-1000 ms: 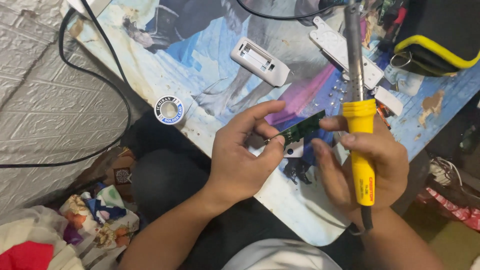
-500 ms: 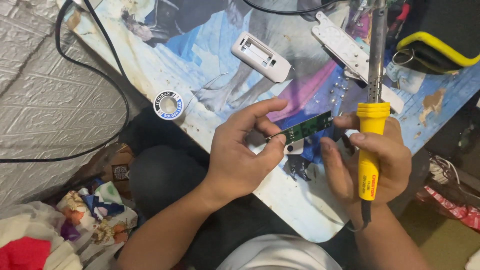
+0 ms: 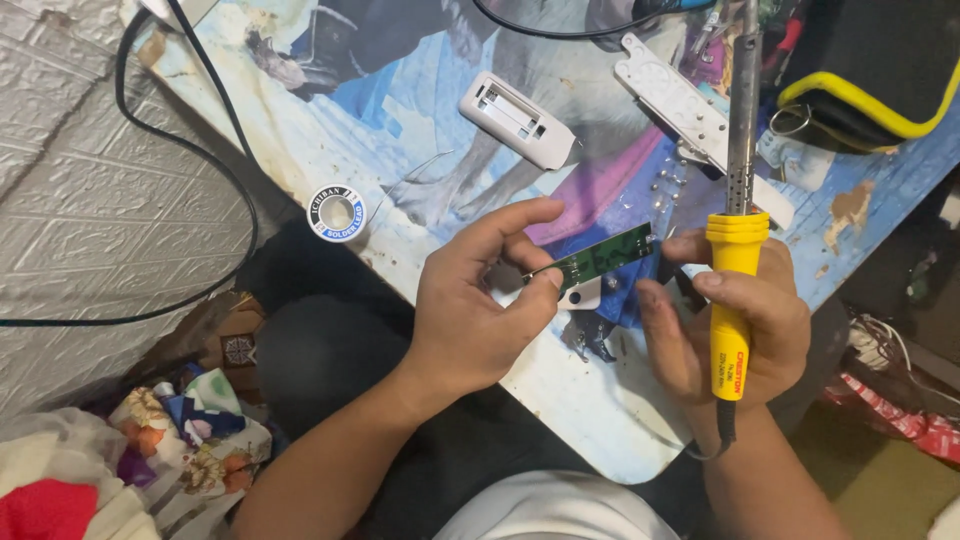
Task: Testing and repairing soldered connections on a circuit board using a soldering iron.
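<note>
Circuit board between both hands' fingers

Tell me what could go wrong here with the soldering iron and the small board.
The right hand holds the yellow soldering iron and also touches the green circuit board, so its fingers might slip toward the metal shaft. The left hand pinches only the board's end; it could twist or drop.

Around our bench
We see a solder spool, a white battery cover and a black cable.
</note>
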